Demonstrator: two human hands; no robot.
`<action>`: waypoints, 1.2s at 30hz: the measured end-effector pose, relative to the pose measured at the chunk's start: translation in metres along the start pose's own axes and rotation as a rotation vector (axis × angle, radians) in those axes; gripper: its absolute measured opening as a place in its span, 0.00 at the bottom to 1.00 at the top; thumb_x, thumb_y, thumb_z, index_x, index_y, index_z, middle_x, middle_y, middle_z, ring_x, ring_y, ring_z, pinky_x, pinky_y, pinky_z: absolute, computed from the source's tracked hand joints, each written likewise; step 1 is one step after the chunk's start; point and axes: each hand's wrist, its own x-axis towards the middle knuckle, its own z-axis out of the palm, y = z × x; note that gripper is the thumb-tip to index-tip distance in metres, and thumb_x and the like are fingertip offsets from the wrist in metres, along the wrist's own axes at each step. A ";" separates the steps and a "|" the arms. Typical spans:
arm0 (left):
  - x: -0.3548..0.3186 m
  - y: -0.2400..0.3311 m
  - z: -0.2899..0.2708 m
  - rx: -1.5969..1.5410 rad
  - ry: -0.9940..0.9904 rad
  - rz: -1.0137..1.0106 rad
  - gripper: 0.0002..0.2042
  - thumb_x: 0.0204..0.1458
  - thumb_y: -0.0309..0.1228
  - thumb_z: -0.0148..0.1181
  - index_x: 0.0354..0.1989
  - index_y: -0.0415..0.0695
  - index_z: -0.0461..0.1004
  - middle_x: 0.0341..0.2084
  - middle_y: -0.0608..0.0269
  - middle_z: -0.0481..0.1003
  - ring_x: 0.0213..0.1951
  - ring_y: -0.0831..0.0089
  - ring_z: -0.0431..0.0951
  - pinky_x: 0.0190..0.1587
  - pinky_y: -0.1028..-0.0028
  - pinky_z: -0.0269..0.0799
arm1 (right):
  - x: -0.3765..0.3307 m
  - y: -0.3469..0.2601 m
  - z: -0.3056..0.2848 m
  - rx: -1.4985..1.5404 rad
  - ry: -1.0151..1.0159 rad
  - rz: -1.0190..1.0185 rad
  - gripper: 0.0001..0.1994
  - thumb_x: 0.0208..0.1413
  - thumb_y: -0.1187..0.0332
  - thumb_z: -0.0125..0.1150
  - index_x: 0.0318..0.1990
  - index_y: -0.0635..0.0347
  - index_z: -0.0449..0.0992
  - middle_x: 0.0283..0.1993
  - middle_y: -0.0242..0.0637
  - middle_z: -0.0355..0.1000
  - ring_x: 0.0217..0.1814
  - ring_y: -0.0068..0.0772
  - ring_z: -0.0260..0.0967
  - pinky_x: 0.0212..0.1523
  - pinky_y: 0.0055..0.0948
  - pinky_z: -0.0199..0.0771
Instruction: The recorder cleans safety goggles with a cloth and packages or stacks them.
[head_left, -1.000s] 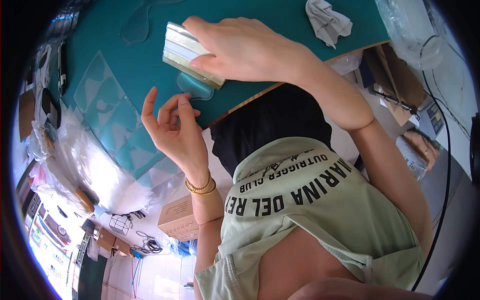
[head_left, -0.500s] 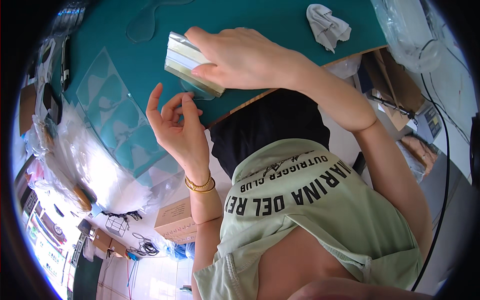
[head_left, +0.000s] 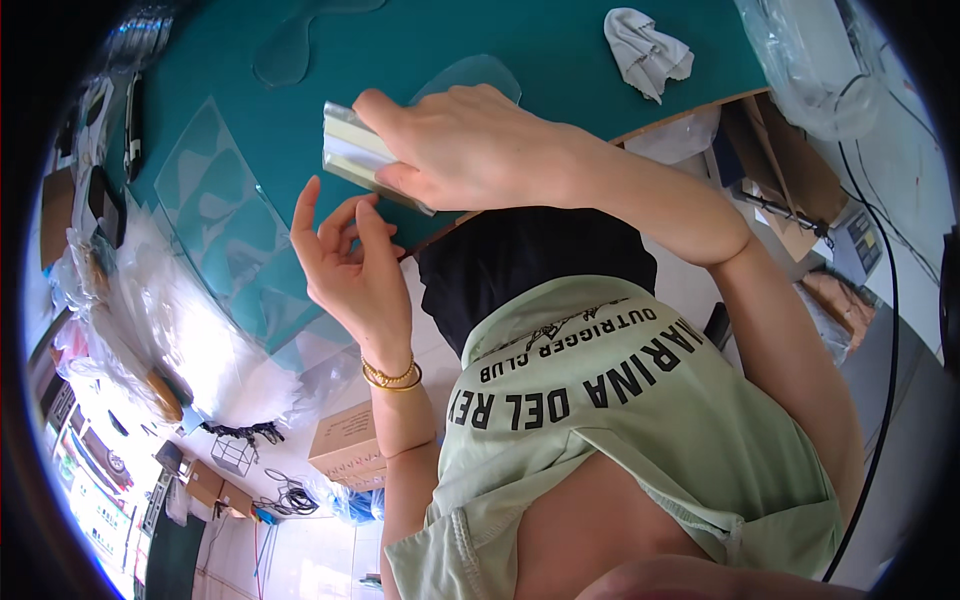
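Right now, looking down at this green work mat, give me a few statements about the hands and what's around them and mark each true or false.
1. The right hand grips a flat rectangular pad. True.
2. The left hand presses flat on the green mat. False: it is raised, fingers spread, holding nothing.
3. A crumpled white cloth lies on the mat. True.
4. The left wrist is bare. False: it wears gold bangles.
5. Clear plastic sheets lie on the mat's left part. True.

Workshop, green cutting mat [head_left: 520, 40], stacked cardboard boxes [head_left: 345, 445]
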 end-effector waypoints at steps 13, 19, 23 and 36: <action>0.046 0.030 0.000 0.617 -0.365 0.556 0.22 0.45 0.30 0.68 0.50 0.37 0.74 0.46 0.51 0.73 0.50 0.53 0.71 0.54 0.62 0.68 | -0.030 0.073 -0.080 -0.223 0.489 0.245 0.21 0.66 0.52 0.52 0.45 0.66 0.72 0.28 0.49 0.74 0.30 0.50 0.73 0.34 0.42 0.71; 0.062 0.028 0.029 0.737 -0.390 0.693 0.17 0.42 0.29 0.67 0.41 0.37 0.74 0.38 0.53 0.73 0.43 0.54 0.72 0.47 0.61 0.71 | -0.058 0.071 -0.133 -0.363 0.860 0.131 0.16 0.62 0.56 0.56 0.31 0.59 0.79 0.21 0.39 0.73 0.26 0.46 0.73 0.31 0.39 0.71; 0.084 0.034 0.023 0.760 -0.338 0.747 0.14 0.41 0.29 0.65 0.37 0.37 0.75 0.35 0.54 0.74 0.41 0.55 0.73 0.45 0.61 0.71 | -0.093 0.049 -0.197 -0.346 1.110 0.030 0.09 0.61 0.73 0.53 0.45 0.67 0.74 0.35 0.51 0.76 0.35 0.54 0.75 0.36 0.38 0.74; 0.211 0.037 0.026 0.876 -0.191 0.638 0.20 0.45 0.39 0.65 0.43 0.36 0.77 0.42 0.52 0.77 0.45 0.55 0.77 0.47 0.64 0.72 | -0.083 0.104 -0.297 -0.622 0.426 0.451 0.14 0.48 0.66 0.64 0.39 0.65 0.81 0.42 0.52 0.77 0.46 0.47 0.75 0.49 0.39 0.73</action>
